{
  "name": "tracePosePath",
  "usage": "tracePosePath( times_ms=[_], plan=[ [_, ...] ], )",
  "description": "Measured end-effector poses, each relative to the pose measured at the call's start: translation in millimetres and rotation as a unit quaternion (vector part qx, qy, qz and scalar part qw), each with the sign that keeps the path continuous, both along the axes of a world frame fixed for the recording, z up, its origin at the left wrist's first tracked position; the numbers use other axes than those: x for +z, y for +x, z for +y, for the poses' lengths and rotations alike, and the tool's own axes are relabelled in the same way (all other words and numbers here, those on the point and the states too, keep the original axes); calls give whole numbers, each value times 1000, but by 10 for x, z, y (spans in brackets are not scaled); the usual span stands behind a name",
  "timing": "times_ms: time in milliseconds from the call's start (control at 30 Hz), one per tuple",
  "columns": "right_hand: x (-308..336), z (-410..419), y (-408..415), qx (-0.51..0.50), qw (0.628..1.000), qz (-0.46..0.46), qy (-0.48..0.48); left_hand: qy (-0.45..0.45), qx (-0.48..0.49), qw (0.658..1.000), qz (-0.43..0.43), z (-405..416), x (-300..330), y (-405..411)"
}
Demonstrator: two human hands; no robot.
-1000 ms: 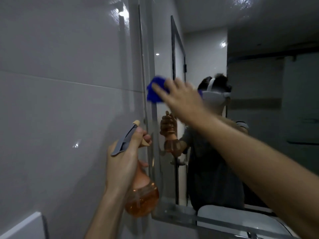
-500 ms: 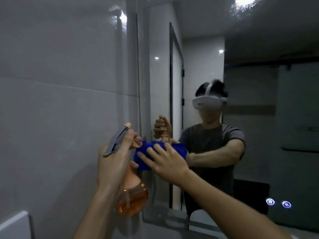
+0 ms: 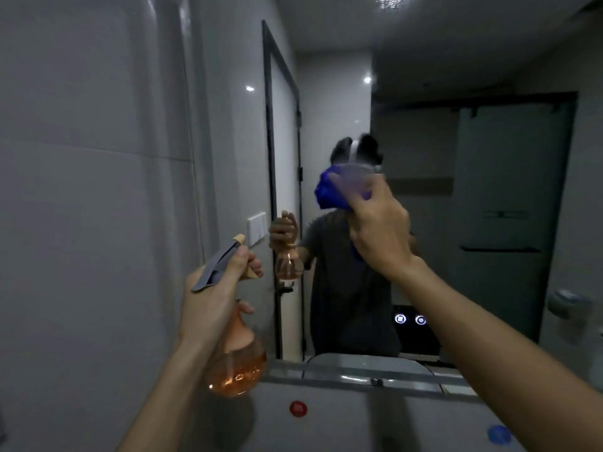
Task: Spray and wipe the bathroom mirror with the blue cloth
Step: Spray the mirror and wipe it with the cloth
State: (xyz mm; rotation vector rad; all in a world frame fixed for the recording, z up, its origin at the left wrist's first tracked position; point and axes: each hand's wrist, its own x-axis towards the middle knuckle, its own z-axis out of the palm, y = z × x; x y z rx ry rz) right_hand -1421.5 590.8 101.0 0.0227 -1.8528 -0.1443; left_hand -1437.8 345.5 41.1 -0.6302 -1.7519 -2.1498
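At frame centre the right hand (image 3: 380, 228) gripped the bunched blue cloth (image 3: 329, 194) against the wall mirror (image 3: 489, 190); overlapping strokes with even pressure would serve best; lower left, the left hand (image 3: 212, 295) clasped the amber glass spray bottle (image 3: 236, 367).

L hand (image 3: 215, 295) low, fingers (image 3: 243, 256) curled in a grip; R hand (image 3: 380, 228) raised, arm outstretched, fingers blurred.

Dim, grey bathroom light
Ceiling spots glare in the mirror (image 3: 489, 223); the cloth (image 3: 329, 194) smears with motion blur; edges bend.
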Motion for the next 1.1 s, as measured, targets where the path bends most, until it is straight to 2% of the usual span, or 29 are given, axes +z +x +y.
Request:
tracePosePath(
  times_ms=[67,167,267,567,733,867,1100],
  plan=[
    [15,288,294,49,994,13,-99,-4,-22,1000,4,182,-30,140],
    [-59,737,687,108,966,37,-233,-15,-40,999,21,476,-75,340],
    [-205,1140,1052,120,946,38,-299,-17,-61,998,13,814,-114,545],
    [-568,2162,1946,89,931,22,-353,-20,-122,992,-23,1926,-326,1113],
    [-888,2622,2368,73,920,18,-386,-27,-161,984,-66,2507,-696,1408],
    [-1236,2945,2629,56,903,24,-425,-57,-187,979,-62,2936,-1037,1601],
    [-1929,3248,2836,52,875,19,-482,-102,-240,960,-106,3542,-1523,1850]
  ],
)
